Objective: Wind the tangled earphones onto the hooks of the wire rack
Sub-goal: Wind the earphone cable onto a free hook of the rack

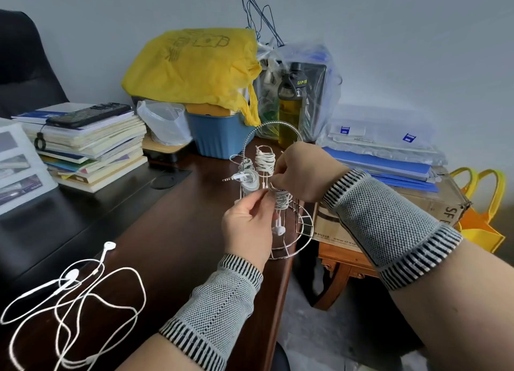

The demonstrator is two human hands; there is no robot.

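- Earphones half-wound on the wire rack; my left hand and right hand both pinch the cord.
- Slack could let coils slip off.

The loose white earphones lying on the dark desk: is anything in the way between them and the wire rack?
Nothing visible. Bare dark wooden desk lies between the tangled white earphones and the silver wire rack; only the left hand, pinching a cable at the rack, sits there.

One head camera looks forward and down, close over the bench, toward the wall.
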